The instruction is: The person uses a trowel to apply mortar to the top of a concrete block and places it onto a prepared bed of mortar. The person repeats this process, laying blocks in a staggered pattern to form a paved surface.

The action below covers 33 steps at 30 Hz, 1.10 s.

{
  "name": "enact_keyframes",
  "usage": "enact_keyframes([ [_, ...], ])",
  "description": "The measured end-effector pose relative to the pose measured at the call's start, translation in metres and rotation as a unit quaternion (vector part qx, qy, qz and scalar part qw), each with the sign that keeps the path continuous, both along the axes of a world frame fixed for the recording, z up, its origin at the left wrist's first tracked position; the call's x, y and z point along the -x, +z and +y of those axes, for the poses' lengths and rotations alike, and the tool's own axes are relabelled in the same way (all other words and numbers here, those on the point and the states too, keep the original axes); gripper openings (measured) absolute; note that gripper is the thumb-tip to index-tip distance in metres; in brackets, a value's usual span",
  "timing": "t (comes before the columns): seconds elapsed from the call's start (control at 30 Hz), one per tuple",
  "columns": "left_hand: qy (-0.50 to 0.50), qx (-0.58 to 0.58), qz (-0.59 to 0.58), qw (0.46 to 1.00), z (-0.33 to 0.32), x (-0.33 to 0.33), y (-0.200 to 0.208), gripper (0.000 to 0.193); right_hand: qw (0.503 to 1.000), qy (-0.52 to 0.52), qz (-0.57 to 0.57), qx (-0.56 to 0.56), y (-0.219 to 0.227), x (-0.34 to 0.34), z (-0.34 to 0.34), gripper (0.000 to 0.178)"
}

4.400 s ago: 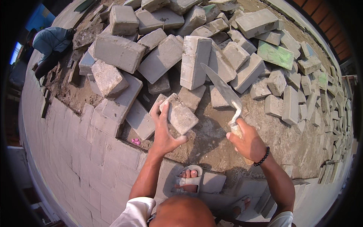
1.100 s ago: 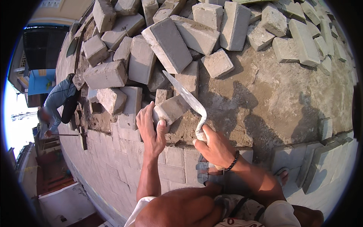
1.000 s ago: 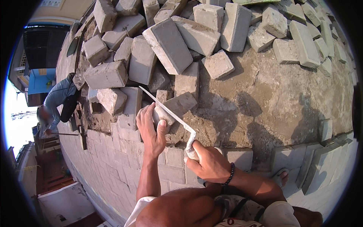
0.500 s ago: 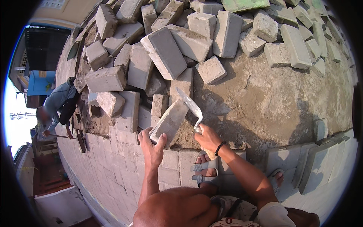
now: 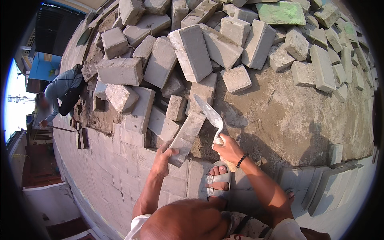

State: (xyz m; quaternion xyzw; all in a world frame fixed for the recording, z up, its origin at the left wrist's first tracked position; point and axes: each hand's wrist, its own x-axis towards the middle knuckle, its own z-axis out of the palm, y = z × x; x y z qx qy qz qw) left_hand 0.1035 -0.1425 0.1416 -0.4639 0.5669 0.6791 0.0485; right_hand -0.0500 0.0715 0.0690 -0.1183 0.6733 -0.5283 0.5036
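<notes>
My left hand [image 5: 163,160] is closed around the near end of a grey concrete paving block [image 5: 190,130], thumb on the top face and fingers along the left side. The block is tilted, its far end pointing up toward the pile. In my right hand [image 5: 230,150] is a pointed trowel [image 5: 210,112], gripped by its wooden handle. The metal blade points forward and left, just beyond the block's far end and apart from my left hand. Whether the block's underside touches anything is hidden.
Loose paving blocks [image 5: 191,54] lie heaped ahead, one with a green face [image 5: 281,13]. Bare sandy ground [image 5: 276,104] spreads to the right. Laid pavers [image 5: 120,164] run along the near left; several slabs [image 5: 332,184] lean at right. A person [image 5: 62,92] bends down at far left.
My left hand has drawn the block a little nearer to me, and its grip has shifted to the block's near left side. The trowel stays in my right hand. The whole view has shifted slightly.
</notes>
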Motion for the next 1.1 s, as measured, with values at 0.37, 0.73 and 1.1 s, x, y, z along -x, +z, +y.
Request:
enact_keyframes([
  [0.37,-0.35,0.438,0.056,0.826,-0.029,0.061,0.064,0.08,0.992,-0.123,-0.036,0.011,0.001,0.01,0.022,0.026],
  [0.73,-0.518,0.633,-0.021,0.575,-0.07,0.072,-0.022,0.103,0.988,-0.118,-0.087,0.037,-0.01,0.011,0.035,0.028],
  [1.1,-0.502,0.666,-0.109,0.541,-0.02,0.107,-0.037,0.114,0.996,-0.047,-0.063,0.05,-0.053,0.011,0.012,0.035],
])
